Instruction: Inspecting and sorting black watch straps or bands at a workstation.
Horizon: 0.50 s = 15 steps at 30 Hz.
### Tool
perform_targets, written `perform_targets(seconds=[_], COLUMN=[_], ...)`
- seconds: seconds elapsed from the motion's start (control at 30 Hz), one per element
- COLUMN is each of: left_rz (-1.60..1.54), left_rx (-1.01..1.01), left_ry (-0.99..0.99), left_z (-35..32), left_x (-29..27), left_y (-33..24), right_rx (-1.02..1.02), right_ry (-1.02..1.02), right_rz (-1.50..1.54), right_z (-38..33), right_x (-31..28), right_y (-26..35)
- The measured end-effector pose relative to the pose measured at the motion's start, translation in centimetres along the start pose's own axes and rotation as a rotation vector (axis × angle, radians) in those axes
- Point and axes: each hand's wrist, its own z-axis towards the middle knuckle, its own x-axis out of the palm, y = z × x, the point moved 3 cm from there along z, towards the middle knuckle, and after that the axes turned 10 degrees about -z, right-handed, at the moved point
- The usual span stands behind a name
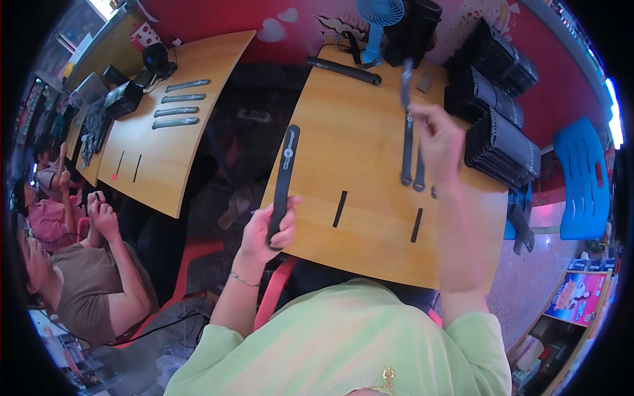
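Note:
My left hand (pixel 267 231) is closed round the lower end of a flat black strap (pixel 284 168) with a rounded tip and a pale print, held upright over the table's left edge. Above the far right of the table, my right hand (pixel 439 142) pinches a dark strap (pixel 406 86) that stands up from the fingers, blurred by motion. Under and beside that hand, several black straps (pixel 407 152) lie side by side on the wooden table (pixel 330 158), partly hidden by the hand and forearm.
Two short black strips (pixel 339 209) mark the tabletop. Bundled stacks of black straps (pixel 505 148) stand at the right edge. A long black case (pixel 343 70) and a blue fan (pixel 379 26) are at the back. Left, a person (pixel 99 264) sits at another table (pixel 178 132). A blue chair (pixel 582 178) stands right.

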Motion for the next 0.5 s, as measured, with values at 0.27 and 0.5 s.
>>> perform_targets(seconds=[0.27, 0.5], left_rz=[-0.147, -0.014], left_rx=[0.168, 0.195], left_ry=[0.014, 0.166], left_z=[2.9, 2.9], left_x=[1.9, 2.4], left_y=[2.8, 3.5], right_rx=[-0.140, -0.064], right_ry=[0.567, 0.612], right_rz=[-0.393, -0.397], right_z=[-8.6, -8.4], right_x=[3.3, 3.7], right_y=[0.1, -1.2])
